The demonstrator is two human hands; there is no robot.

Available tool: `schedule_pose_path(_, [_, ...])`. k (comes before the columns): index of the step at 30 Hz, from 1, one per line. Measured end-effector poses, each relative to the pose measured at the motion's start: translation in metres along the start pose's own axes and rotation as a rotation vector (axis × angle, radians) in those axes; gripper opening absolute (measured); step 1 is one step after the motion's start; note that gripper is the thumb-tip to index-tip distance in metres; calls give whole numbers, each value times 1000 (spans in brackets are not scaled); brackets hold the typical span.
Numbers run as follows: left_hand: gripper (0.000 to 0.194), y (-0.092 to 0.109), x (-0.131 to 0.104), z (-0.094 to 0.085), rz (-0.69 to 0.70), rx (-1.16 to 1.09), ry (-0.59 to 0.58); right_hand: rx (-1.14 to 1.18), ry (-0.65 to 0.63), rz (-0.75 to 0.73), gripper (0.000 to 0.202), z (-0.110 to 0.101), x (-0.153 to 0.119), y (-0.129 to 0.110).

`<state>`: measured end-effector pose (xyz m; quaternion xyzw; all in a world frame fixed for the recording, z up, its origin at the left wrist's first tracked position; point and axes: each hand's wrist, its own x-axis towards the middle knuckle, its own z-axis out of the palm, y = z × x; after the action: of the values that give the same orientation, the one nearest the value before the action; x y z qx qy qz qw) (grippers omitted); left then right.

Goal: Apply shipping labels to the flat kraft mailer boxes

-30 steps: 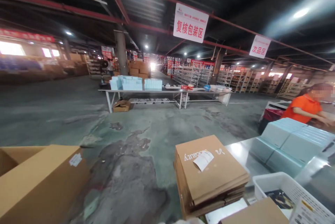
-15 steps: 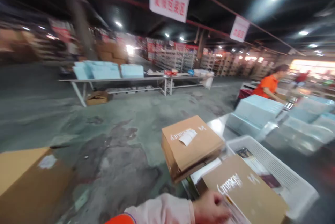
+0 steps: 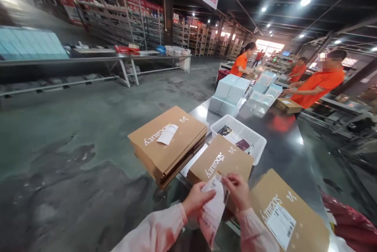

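My left hand is closed on a printed paper slip in what looks like a clear plastic sleeve, its thumb lying across the front. My right hand pinches the slip's upper right corner. Just beyond both hands lies a brown cardboard box lettered "beauty", partly hidden by them. To the left, a stack of flat brown cardboard boxes carries a loose white slip. Right of my right hand, another brown box bears a shipping label.
A white plastic basket with printed cards sits behind the middle box on the metal table. Pale blue boxes stand farther back. Co-workers in orange shirts stand around the table. A dark red bag lies at the lower right.
My view has swung right, bringing the labelled right-hand box and more co-workers into sight. My right hand has come into view, and both hands now hold the slip up before me.
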<state>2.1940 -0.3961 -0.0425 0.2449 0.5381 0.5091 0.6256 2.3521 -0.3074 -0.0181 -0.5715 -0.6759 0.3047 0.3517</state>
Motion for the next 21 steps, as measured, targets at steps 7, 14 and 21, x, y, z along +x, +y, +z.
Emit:
schedule_pose_path(7, [66, -79, -37, -72, -102, 79, -166, -394, 108, 144, 53, 14, 86, 21])
schedule_pose_path(14, [59, -29, -64, -97, -49, 104, -156, -576, -444, -219, 77, 44, 2, -3])
schedule_pose_path(21, [66, 73, 33, -33, 295, 558, 132, -623, -306, -133, 53, -15, -71, 20])
